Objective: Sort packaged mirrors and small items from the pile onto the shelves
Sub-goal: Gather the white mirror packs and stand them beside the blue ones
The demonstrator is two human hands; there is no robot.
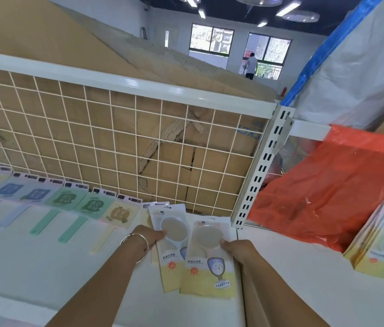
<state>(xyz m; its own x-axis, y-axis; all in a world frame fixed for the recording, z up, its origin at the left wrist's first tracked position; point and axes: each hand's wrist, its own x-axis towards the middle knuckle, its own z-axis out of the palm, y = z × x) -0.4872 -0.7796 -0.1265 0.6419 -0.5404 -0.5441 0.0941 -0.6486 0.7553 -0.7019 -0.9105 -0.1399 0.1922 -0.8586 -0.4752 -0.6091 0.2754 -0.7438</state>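
Two packaged hand mirrors with yellow card bottoms lie on the white shelf (33, 267), near its right end. My left hand (149, 234) pinches the left package (171, 246) at its left edge. My right hand (236, 250) grips the right package (210, 260) at its right edge, thumb on the round mirror. The right package overlaps the left one slightly. A stack of the same mirror packages (382, 244) sits on the neighbouring shelf at the far right.
A row of packaged mirrors in blue, green and yellow (63, 201) lines the back of the shelf against a white wire grid (115, 138). Cardboard boxes stand behind the grid. An orange plastic bag (328, 185) lies right of the slotted upright (264, 166). A person stands far off by the windows.
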